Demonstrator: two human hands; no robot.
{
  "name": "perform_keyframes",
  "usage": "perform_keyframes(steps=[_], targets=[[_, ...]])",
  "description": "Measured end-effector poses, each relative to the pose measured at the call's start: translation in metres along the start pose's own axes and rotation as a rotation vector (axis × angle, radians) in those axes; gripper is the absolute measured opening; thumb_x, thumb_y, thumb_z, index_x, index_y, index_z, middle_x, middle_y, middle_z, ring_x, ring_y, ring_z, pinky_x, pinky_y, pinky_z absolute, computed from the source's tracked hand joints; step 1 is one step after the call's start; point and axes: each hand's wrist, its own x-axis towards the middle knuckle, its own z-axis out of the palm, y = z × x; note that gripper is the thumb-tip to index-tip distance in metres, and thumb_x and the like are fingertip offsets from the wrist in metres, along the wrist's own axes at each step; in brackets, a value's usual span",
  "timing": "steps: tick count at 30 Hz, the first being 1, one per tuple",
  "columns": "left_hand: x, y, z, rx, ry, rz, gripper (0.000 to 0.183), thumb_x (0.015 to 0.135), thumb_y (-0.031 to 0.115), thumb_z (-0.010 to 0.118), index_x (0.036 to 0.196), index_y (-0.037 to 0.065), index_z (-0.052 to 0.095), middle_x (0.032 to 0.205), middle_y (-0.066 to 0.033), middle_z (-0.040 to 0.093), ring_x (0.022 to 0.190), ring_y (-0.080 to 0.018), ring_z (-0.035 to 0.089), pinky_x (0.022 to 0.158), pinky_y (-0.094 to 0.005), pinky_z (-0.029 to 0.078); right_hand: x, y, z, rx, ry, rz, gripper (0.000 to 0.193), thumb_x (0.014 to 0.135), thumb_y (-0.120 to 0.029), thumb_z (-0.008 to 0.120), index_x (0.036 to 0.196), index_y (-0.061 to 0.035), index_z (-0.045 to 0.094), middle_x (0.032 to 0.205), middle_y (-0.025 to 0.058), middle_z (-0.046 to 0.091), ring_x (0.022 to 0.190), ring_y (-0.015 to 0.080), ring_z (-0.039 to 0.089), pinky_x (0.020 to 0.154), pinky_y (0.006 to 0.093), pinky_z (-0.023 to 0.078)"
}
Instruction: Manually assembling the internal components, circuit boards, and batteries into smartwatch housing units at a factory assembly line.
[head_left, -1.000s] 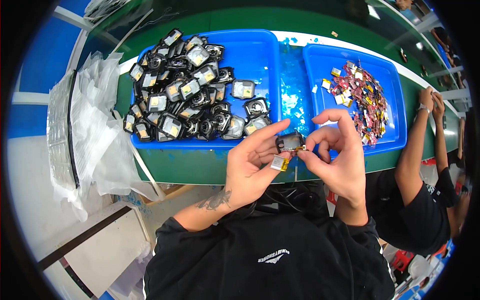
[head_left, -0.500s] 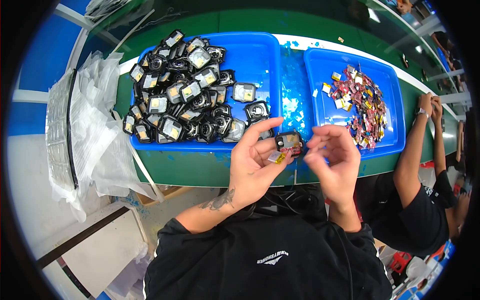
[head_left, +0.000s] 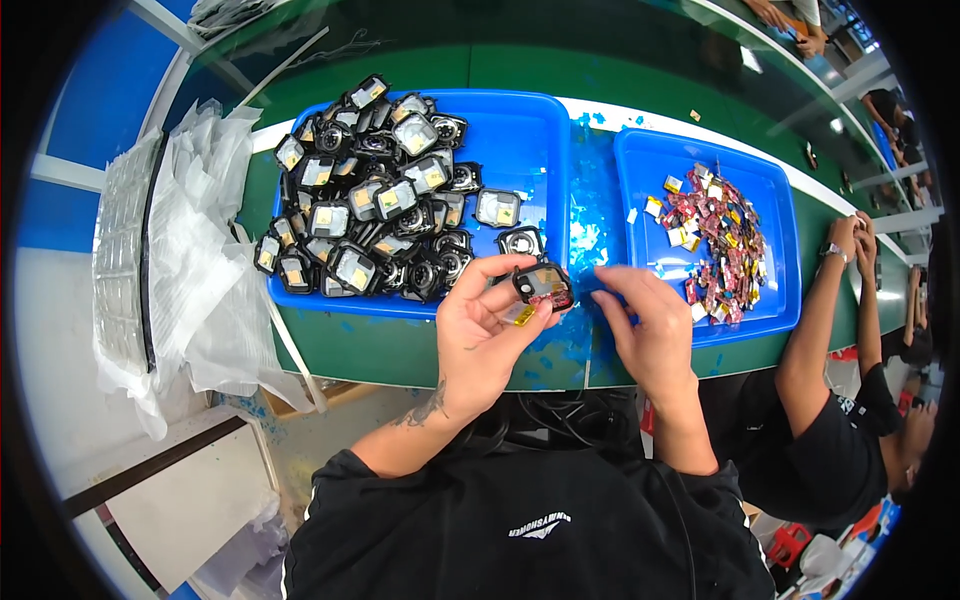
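Head view: the left hand point(head_left: 478, 328) grips a black casing point(head_left: 544, 283) near centre, a yellow-ended battery point(head_left: 521, 315) at its 7 o'clock; the right hand point(head_left: 650, 325), at 3 o'clock, appears empty and unclosed. Slack left-hand pressure could drop the battery. The grip conceals the casing's underside.

Head-worn fisheye view — downward; close over left hand point(head_left: 476, 335) and right hand point(head_left: 652, 328)
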Motion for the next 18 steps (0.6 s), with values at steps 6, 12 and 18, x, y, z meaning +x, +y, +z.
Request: perform_keyframes(steps=[6, 12, 18], targets=[[0.001, 0.000, -0.004, -0.026, -0.012, -0.018, 0.039, 0.088, -0.009, 0.062, 0.123, -0.002, 0.048, 0.113, -0.0151, 0.064, 0.102, -0.0196, 0.065, 0.085, -0.0289, 0.057, 0.011, -0.010, 0.002, 0.101, 0.082, -0.046, 0.036, 0.074, 0.001, 0.075, 0.109, -0.0039, 0.070, 0.117, 0.0128, 0.062, 0.084, 0.0193, 0.063, 0.065, 0.0291, 0.051], [0.002, -0.003, -0.005, 0.075, -0.140, -0.107, 0.049, 0.085, -0.007, 0.066, 0.130, -0.001, 0.050, 0.124, -0.0128, 0.056, 0.107, -0.0194, 0.062, 0.091, -0.0322, 0.053, 0.015, -0.035, 0.001, 0.633, -0.056, 0.280, 0.032, 0.079, 0.009, 0.068, 0.110, 0.0035, 0.065, 0.086, 0.0039, 0.061, 0.075, 0.0070, 0.060, 0.062, 0.0186, 0.048], [0.007, 0.064, -0.084, 1.320, 0.470, 0.645, 0.039, 0.074, 0.006, 0.076, 0.111, 0.002, 0.066, 0.094, -0.0114, 0.066, 0.085, -0.0266, 0.059, 0.079, -0.0376, 0.046, 0.122, 0.039, -0.033, 0.632, 0.040, 0.198, 0.018, 0.085, -0.007, 0.069, 0.101, 0.0006, 0.064, 0.089, 0.0081, 0.071, 0.073, 0.0086, 0.061, 0.061, 0.0198, 0.046]])
